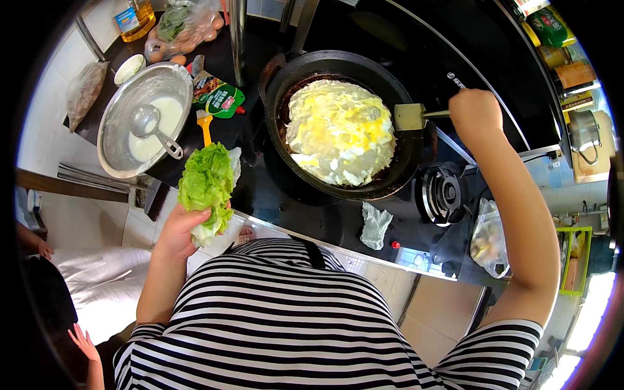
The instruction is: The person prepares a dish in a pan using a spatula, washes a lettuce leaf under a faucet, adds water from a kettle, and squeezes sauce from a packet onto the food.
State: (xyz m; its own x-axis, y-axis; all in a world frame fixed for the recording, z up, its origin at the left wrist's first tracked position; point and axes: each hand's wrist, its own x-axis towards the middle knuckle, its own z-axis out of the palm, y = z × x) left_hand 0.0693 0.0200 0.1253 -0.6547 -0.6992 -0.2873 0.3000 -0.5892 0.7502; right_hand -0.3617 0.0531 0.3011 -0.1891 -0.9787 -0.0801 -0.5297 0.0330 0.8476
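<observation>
My left hand (183, 231) holds green lettuce leaves (207, 180) over the counter's front edge. In my right hand (475, 114) is the handle of a metal spatula (409, 117). Its flat blade hangs over the right rim of a large black pan (336, 191), just beside the food. A round pancake with egg (341, 131) spread across it covers most of the pan's bottom; yolk and white show in streaks. Left of the pan stands a metal bowl (117, 146) of pale batter (168, 114), with a ladle (146, 122) resting in it.
A sauce pouch (219, 97) and a yellow-handled brush (204, 127) lie between bowl and pan. Bagged eggs (187, 36) and an oil bottle (134, 22) stand behind. A crumpled cloth (375, 225), red cap (395, 244) and second burner (443, 192) are at right. Another person's hand (84, 342) shows lower left.
</observation>
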